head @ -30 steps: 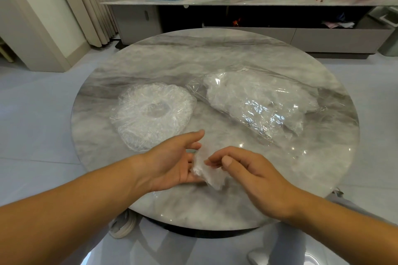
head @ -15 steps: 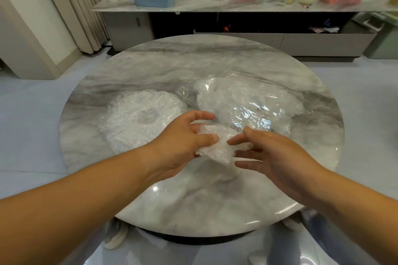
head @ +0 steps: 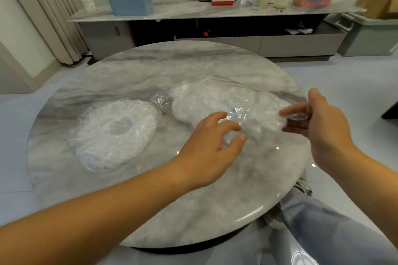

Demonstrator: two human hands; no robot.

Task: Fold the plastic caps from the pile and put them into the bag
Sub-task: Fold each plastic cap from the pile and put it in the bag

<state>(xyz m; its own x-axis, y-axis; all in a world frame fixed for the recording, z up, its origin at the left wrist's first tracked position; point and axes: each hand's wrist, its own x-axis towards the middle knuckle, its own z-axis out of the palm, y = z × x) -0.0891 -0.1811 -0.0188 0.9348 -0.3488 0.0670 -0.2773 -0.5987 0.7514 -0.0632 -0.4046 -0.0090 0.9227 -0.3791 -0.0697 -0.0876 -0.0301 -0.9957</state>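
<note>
1. Both hands have moved up from lower centre to the bag (head: 206, 101) at centre right. The right hand (head: 325, 129) now pinches its open edge.
2. The left hand (head: 206, 153) has its grip curled round the folded cap (head: 251, 131) at the bag's mouth.
3. Insertion looks next. The pile (head: 116, 129) waits centre left on the counter (head: 172, 200).

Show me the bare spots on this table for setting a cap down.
Bare: the far table arc beyond the pile and bag, and the near strip before its rim. Crowded: the middle band holding pile, bag, left hand and right hand.

Pile of caps (head: 116, 131) lies left of bag (head: 215, 101).
</note>
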